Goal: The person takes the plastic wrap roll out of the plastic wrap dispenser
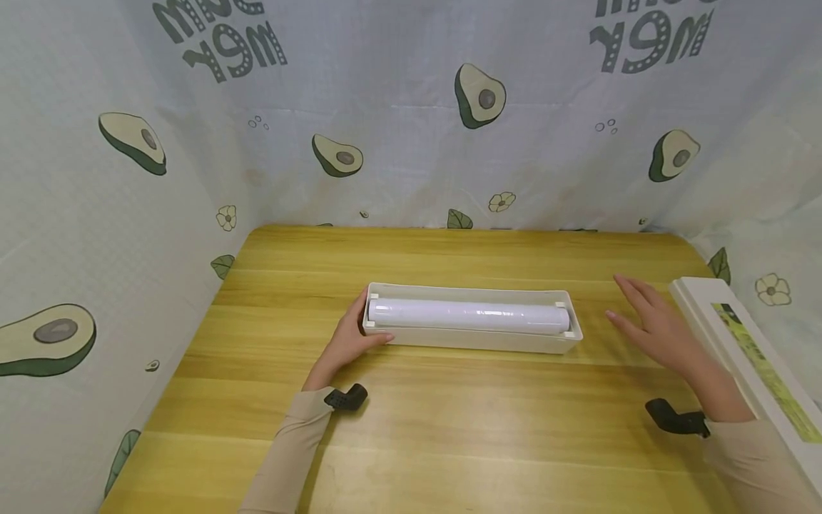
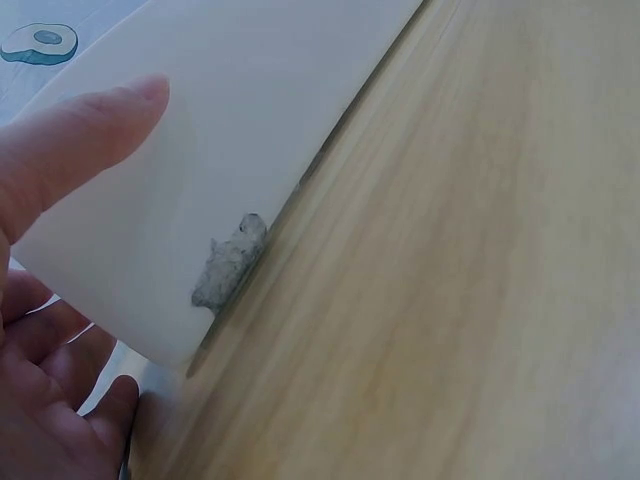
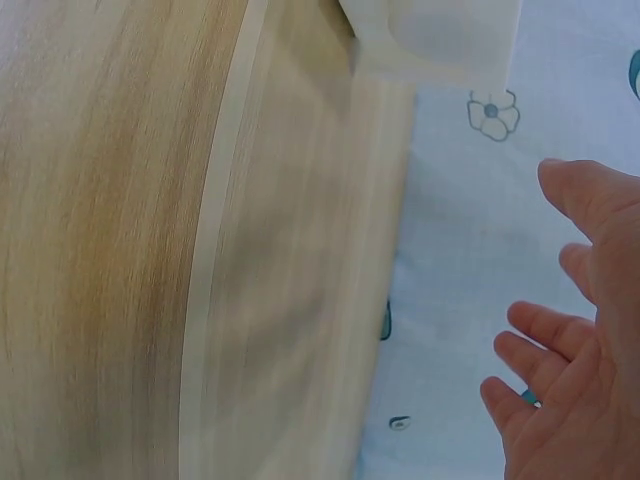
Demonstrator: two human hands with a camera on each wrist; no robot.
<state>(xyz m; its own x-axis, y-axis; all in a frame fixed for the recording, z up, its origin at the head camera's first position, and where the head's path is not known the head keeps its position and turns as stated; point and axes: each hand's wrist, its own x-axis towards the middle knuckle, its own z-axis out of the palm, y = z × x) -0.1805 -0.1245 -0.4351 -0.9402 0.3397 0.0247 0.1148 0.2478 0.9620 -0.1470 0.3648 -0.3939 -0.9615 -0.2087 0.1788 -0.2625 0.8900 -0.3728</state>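
A long white open box (image 1: 475,340) sits on the table with a roll of clear-wrapped white film (image 1: 469,315) lying lengthwise inside. My left hand (image 1: 349,335) grips the box's left end, thumb along the front wall and fingers round the end. Seen from the left wrist, the thumb (image 2: 95,140) presses the white wall close to a grey rough patch (image 2: 232,265). Off the box's right end, my right hand (image 1: 655,328) is held in the air with fingers extended, touching nothing. The right wrist view shows its fingers (image 3: 545,365) spread, apart from the box.
At the table's right edge lies a long white lid-like piece (image 1: 696,303) with a yellow-green label (image 1: 764,368), beside my right forearm. A wooden table (image 1: 449,428) spreads beneath everything. Cloth printed with avocados (image 1: 411,86) hangs behind and at both sides.
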